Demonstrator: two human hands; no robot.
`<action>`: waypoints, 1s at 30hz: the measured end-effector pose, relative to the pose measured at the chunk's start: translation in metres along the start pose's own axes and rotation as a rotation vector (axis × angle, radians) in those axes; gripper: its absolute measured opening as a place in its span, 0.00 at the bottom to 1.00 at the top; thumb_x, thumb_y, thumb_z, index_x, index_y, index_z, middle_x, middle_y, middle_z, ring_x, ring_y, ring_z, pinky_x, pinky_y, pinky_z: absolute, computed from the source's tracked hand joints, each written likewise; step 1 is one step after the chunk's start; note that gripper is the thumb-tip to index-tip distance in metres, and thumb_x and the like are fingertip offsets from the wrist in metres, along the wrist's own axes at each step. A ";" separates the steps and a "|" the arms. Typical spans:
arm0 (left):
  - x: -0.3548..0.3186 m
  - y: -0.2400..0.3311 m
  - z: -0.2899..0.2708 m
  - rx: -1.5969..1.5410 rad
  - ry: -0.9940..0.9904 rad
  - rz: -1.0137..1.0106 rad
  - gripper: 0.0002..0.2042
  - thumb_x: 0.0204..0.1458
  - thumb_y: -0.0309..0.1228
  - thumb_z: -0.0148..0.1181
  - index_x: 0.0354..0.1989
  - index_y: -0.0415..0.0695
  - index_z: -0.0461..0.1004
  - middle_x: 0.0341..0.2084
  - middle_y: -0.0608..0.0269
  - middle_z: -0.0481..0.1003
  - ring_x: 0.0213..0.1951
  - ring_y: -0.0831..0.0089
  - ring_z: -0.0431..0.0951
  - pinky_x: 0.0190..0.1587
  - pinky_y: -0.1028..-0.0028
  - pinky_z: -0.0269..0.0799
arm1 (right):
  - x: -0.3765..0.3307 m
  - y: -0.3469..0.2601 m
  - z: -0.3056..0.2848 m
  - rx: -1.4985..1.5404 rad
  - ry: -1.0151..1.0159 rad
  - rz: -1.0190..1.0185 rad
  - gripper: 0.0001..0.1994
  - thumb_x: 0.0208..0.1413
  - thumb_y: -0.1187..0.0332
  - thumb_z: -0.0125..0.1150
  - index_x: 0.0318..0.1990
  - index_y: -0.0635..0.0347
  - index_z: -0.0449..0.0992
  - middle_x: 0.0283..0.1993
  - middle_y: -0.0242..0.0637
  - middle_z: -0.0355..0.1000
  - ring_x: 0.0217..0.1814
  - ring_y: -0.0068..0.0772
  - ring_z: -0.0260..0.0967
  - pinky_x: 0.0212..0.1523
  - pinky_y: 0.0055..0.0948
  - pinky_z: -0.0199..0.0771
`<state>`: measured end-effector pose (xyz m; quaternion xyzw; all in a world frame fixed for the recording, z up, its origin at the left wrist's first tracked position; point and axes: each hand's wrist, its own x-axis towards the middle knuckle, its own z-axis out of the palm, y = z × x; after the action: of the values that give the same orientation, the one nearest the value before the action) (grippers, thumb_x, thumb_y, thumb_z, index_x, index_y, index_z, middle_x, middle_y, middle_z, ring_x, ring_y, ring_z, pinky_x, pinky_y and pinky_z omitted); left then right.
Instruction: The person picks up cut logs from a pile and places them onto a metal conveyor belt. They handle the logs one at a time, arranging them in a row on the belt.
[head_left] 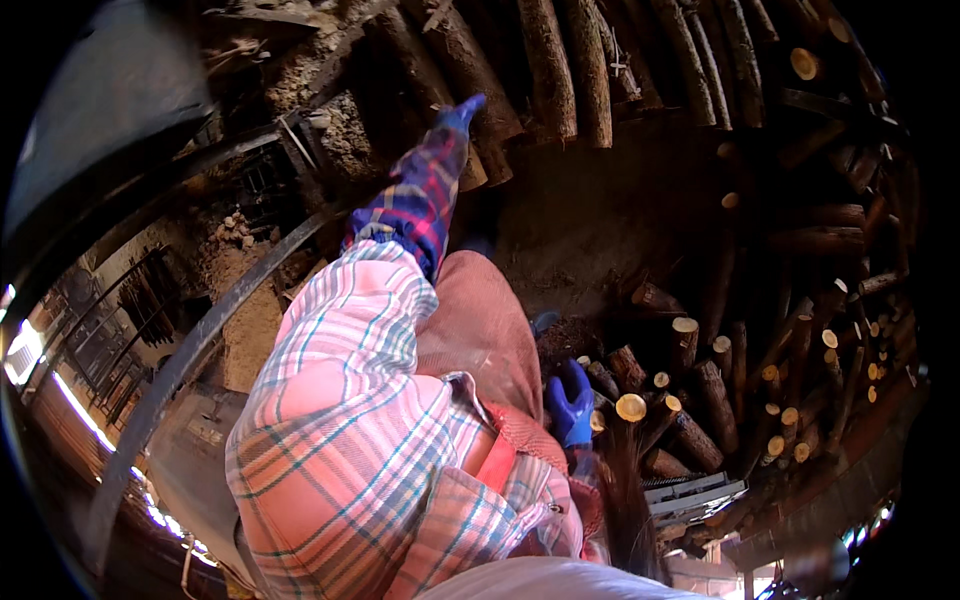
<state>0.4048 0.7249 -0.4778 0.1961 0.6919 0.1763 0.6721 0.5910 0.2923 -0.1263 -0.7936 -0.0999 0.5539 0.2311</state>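
Right hand (571, 402), blue-gloved, fingers curled, grasping cut log ends (631, 407) at near edge of the firewood heap (760, 390). Open dirt floor (610, 215) beyond. Left hand (458, 112) stretched far, gloved fingertips touching stacked logs (550, 70); grip impossible to tell.

Cut logs, stacked on both sides of a dirt floor.

Left hand (462, 112), in a blue glove with a plaid sleeve, reaches to the far stack of logs (560, 70): long, dark-barked, lying side by side, ends toward the viewer. Fingertips touch or sit just beside one log end; grip cannot be told. Right hand (572, 405), also blue-gloved, rests on the near pile of short logs (690, 400), pale round cut faces showing, bark rough, lying tilted and crossed.
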 end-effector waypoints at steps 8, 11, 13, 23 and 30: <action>0.048 0.020 0.103 0.672 0.811 -0.099 0.53 0.30 0.43 0.76 0.64 0.38 0.48 0.58 0.47 0.61 0.58 0.60 0.64 0.55 0.62 0.67 | 0.008 0.033 -0.008 0.326 0.306 0.281 0.24 0.57 0.71 0.55 0.59 0.69 0.60 0.60 0.45 0.61 0.59 0.33 0.60 0.57 0.29 0.63; 0.031 0.024 0.082 0.403 0.704 0.039 0.47 0.29 0.39 0.76 0.59 0.36 0.56 0.50 0.51 0.67 0.50 0.62 0.69 0.52 0.64 0.69 | 0.034 0.043 -0.018 -0.482 0.132 -0.289 0.24 0.57 0.69 0.56 0.59 0.68 0.61 0.61 0.44 0.60 0.60 0.34 0.59 0.59 0.31 0.59; -0.004 0.036 0.065 0.110 0.555 0.172 0.41 0.28 0.38 0.77 0.54 0.35 0.65 0.42 0.54 0.73 0.44 0.65 0.73 0.50 0.65 0.71 | 0.035 0.022 -0.009 -0.180 0.087 -0.140 0.24 0.56 0.69 0.57 0.59 0.69 0.61 0.61 0.44 0.61 0.62 0.35 0.58 0.62 0.31 0.55; -0.278 0.048 0.046 -0.513 -0.775 -0.240 0.24 0.54 0.45 0.55 0.56 0.45 0.67 0.51 0.60 0.71 0.53 0.66 0.68 0.61 0.63 0.59 | 0.086 0.027 -0.002 1.078 -0.315 -0.115 0.33 0.58 0.57 0.54 0.67 0.52 0.47 0.65 0.41 0.55 0.62 0.38 0.59 0.58 0.37 0.62; -0.492 -0.113 0.191 0.579 -1.418 -0.324 0.31 0.50 0.43 0.60 0.58 0.37 0.61 0.50 0.58 0.69 0.50 0.68 0.70 0.56 0.66 0.64 | -0.007 0.063 -0.117 1.263 0.037 -0.548 0.34 0.50 0.56 0.65 0.61 0.58 0.57 0.55 0.40 0.64 0.57 0.34 0.63 0.59 0.37 0.63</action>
<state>0.6017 0.3740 -0.1179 0.3259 0.1360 -0.2787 0.8931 0.6906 0.2041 -0.1175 -0.4624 0.0489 0.4140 0.7826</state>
